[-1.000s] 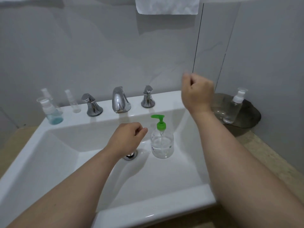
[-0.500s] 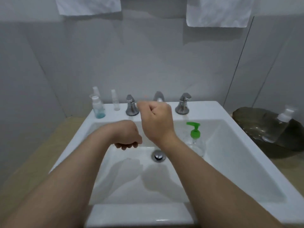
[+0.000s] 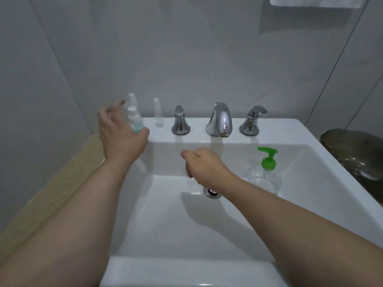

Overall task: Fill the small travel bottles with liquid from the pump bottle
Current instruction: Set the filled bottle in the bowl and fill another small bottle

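Far left of the tap is the tabletop, sandy yellow and speckled like stone.

The left hand is up in the air, well left of the tap. Its fingers are spread wide and it holds nothing. It looks blurry. Its thumb is just beside the bottom of a small travel bottle, and I cannot tell if they touch. This bottle is clear plastic with a white spray top and some blue liquid at the bottom. A second small bottle stands right behind it, pale and see-through. A thin bottle, clear and pointy on top, stands nearer to the tap.

The left handle is just left of the tap. It is shiny silver metal, shaped like a bell. The tap is the same shiny metal, fat and curved. The right handle is just to its right.

The sink is white, smooth and square. The right hand hangs in front of the tap, over the round metal drain. Its fingers are loosely curled down and it holds nothing.

The pump bottle stands in the bowl, in front and a bit right of the tap. It has a round clear body and a bright green pump.

Far right of the tap is a dark dish, glossy. High up on the right is the edge of a white towel.
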